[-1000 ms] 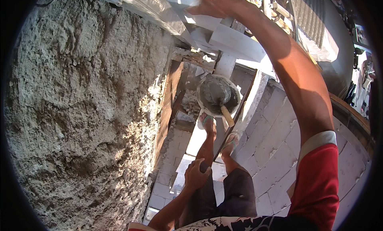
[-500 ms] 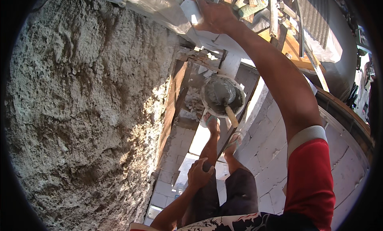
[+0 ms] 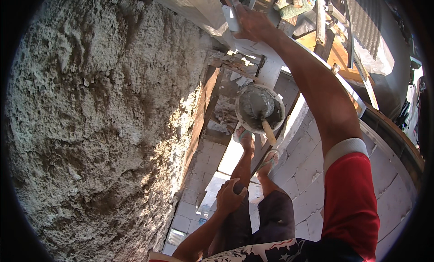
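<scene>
My right hand reaches far up and closes over the edge of a white flat piece at the top of the view. Part of that piece is hidden under my fingers. My left hand is curled round my left knee, at the hem of the dark shorts. Beyond my feet stands a round bucket with wet grey mortar inside. A trowel with a wooden handle lies in the mortar, its handle sticking out over the rim toward me. Neither hand touches the trowel.
A rough plastered wall fills the left side. On the right is a pale block wall. My sandalled feet stand on narrow planks. Timber pieces and a corrugated sheet lie at the upper right. A plastic bottle stands low down.
The whole view has shifted slightly, so the bucket and my right hand appear a little further right and lower. Both hands keep their places.
</scene>
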Motion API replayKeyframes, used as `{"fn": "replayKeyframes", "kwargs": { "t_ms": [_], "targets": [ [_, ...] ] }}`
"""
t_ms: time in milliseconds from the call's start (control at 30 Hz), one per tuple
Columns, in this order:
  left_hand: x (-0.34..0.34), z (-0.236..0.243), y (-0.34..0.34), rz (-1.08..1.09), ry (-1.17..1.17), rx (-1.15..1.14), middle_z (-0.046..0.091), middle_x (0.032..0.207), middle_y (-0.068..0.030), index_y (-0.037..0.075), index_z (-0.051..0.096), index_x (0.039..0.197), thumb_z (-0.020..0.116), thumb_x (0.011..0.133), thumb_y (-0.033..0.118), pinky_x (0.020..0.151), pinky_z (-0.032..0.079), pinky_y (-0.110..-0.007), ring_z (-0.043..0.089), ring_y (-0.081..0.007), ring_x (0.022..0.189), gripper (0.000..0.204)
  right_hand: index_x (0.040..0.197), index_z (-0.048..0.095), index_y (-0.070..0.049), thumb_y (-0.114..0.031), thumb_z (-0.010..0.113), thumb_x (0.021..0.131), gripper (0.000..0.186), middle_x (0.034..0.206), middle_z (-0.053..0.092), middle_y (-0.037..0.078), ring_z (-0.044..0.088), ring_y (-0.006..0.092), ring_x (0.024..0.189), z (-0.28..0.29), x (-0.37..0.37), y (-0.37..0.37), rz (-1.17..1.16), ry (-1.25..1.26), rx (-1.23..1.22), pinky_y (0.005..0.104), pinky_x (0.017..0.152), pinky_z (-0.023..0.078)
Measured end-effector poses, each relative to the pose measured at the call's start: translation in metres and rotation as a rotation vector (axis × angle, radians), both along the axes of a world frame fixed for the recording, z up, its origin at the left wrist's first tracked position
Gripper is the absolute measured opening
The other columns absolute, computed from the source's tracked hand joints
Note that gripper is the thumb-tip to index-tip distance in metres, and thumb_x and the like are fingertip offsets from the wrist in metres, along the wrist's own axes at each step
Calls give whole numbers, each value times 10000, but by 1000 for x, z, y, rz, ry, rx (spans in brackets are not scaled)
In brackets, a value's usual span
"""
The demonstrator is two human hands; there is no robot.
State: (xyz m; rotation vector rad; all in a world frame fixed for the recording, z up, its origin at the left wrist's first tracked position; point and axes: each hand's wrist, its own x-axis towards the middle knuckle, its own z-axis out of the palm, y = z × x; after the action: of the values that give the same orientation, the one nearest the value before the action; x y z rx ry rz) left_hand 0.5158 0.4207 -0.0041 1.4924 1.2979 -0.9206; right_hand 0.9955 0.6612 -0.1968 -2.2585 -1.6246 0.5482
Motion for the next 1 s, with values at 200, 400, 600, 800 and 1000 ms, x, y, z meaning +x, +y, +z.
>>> {"fn": "replayKeyframes", "kwargs": {
  "t_ms": [200, 400, 600, 800, 1000],
  "targets": [
    [9, 2, 1, 6, -5, 8, 644, 1444, -149, 106, 622, 1441, 762, 907, 411, 1177, 417, -490, 574, -363, 1370, 630, 1533, 317, 21, -426, 886, 813, 1021, 1285, 669, 285, 699, 476, 1120, 16, 25, 9, 35, 58, -119, 553, 987, 563],
    [11, 10, -7, -21, -2, 44, 658, 1426, -143, 103, 637, 1421, 770, 900, 399, 1171, 429, -478, 584, -355, 1365, 613, 1472, 460, 16, -386, 917, 751, 944, 1420, 602, 279, 589, 433, 1337, 94, 76, 11, -45, 78, 60, 501, 1105, 496],
    [39, 25, -18, -107, 12, 24, 662, 1427, -140, 114, 646, 1414, 779, 884, 403, 1162, 443, -479, 600, -351, 1351, 618, 1513, 343, 16, -401, 879, 824, 968, 1258, 682, 277, 704, 457, 1113, 132, 83, -13, 33, 7, -84, 525, 988, 570],
    [56, 5, -12, -128, 49, 13, 658, 1433, -149, 118, 639, 1429, 765, 890, 429, 1166, 440, -484, 588, -358, 1364, 635, 1638, 157, 98, -302, 918, 801, 1200, 1118, 743, 230, 730, 405, 1075, 111, 89, -13, -29, 83, -16, 473, 933, 583],
    [77, -3, 3, -151, 31, -20, 656, 1437, -144, 147, 645, 1434, 772, 887, 444, 1170, 432, -487, 587, -357, 1363, 635, 1665, 182, 29, -289, 904, 817, 1159, 1168, 725, 227, 722, 389, 1116, 43, 92, -14, -23, 129, 34, 465, 932, 600]
  ]
}}
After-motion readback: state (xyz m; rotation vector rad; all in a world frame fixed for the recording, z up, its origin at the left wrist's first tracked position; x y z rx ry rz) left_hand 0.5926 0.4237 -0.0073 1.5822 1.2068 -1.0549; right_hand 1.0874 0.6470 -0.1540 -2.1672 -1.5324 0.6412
